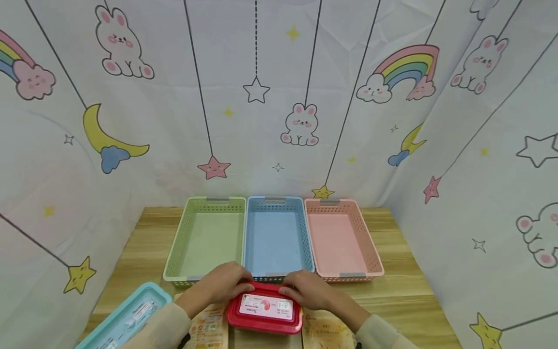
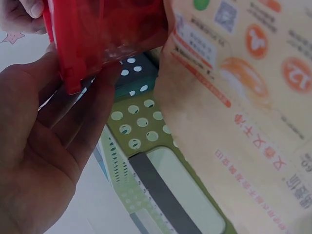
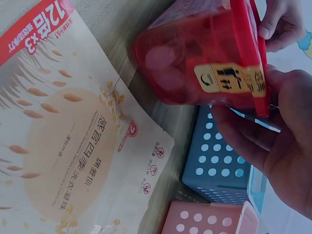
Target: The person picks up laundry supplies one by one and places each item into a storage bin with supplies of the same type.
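Observation:
A red plastic tub (image 1: 266, 327) with a labelled red lid sits near the front middle of the table, in front of the baskets. In the right wrist view its see-through red side shows rounded lumps inside. My left hand (image 1: 228, 283) grips its far left corner, thumb on the lid and fingers beneath the rim. On the far right corner, my right hand (image 1: 307, 291) grips it the same way. Printed beige packs lie on either side: a left pack (image 1: 208, 328) under my left forearm and a right pack (image 1: 327, 332) by my right one.
Beyond the tub stand a green basket (image 1: 214, 242), a blue basket (image 1: 278, 242) and a pink basket (image 1: 339, 245), side by side. A light-blue lidded box (image 1: 126, 322) lies at the front left. Printed white curtains (image 1: 261, 145) enclose the wooden table (image 1: 407, 291).

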`<state>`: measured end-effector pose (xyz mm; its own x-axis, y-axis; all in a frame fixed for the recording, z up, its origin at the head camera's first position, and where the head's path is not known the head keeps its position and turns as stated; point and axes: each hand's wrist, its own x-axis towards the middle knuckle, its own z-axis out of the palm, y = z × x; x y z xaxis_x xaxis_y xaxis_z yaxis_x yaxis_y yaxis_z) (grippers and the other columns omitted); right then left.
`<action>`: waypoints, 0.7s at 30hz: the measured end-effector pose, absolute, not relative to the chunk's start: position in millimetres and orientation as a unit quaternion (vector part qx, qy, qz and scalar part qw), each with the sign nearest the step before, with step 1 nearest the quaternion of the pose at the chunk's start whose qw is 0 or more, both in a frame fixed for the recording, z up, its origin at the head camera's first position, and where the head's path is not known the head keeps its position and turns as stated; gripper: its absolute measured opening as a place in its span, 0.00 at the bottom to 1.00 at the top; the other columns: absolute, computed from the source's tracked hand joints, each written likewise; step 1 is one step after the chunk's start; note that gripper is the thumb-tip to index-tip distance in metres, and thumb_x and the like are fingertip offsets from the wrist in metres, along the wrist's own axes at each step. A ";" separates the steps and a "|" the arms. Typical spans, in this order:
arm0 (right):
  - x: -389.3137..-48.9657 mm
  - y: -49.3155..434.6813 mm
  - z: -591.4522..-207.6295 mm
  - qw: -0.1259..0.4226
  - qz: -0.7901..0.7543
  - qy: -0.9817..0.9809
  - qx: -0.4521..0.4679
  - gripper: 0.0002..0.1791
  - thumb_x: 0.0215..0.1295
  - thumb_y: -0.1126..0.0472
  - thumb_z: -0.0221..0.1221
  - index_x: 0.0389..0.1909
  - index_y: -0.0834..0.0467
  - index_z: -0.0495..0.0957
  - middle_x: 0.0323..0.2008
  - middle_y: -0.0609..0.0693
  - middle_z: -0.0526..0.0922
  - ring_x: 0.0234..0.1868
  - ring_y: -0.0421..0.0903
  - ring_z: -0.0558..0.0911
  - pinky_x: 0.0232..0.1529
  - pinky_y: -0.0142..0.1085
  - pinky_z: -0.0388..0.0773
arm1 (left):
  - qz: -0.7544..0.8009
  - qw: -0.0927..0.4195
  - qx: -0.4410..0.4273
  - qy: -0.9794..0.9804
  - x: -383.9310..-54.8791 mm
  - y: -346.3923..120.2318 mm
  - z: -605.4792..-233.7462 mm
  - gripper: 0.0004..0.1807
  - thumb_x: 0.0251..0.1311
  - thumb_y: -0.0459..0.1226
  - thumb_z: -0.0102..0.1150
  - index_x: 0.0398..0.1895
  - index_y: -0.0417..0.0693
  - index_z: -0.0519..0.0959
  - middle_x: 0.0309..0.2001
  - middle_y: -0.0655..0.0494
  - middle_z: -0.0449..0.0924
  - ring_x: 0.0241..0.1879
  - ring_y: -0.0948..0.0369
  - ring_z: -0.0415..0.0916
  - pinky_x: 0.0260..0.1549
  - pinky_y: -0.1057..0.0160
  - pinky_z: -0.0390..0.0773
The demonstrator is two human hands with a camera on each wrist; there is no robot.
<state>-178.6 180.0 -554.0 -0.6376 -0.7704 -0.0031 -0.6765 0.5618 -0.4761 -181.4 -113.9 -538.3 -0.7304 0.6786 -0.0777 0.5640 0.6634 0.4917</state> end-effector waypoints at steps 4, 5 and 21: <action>-181.2 176.5 -550.8 0.084 -0.199 0.884 -0.415 0.16 0.83 0.49 0.55 0.42 0.50 0.88 0.36 0.38 0.86 0.37 0.32 0.82 0.41 0.32 0.82 | 0.223 0.121 0.346 0.903 -181.5 -116.6 -537.2 0.10 0.71 0.45 0.68 0.44 0.51 0.91 0.37 0.66 0.88 0.35 0.70 0.81 0.41 0.60 0.85; -181.8 175.8 -549.7 0.082 -0.195 0.884 -0.417 0.15 0.83 0.49 0.55 0.42 0.50 0.88 0.36 0.38 0.86 0.37 0.31 0.82 0.41 0.31 0.81 | 0.222 0.119 0.349 0.903 -181.5 -117.2 -536.6 0.10 0.71 0.45 0.68 0.43 0.51 0.91 0.37 0.65 0.88 0.34 0.71 0.81 0.40 0.60 0.85; -182.5 174.3 -550.1 0.069 -0.174 0.889 -0.417 0.25 0.80 0.36 0.53 0.53 0.52 0.85 0.43 0.41 0.88 0.43 0.36 0.85 0.47 0.37 0.84 | 0.197 0.120 0.332 0.915 -171.0 -112.7 -531.5 0.32 0.67 0.64 0.64 0.60 0.51 0.85 0.50 0.61 0.87 0.49 0.61 0.84 0.50 0.52 0.85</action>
<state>-182.5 174.3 -550.1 -0.6422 -0.7662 0.0226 -0.7180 0.5908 -0.3680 -171.0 -112.7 -531.5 -0.7511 0.6542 -0.0890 0.5592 0.7020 0.4410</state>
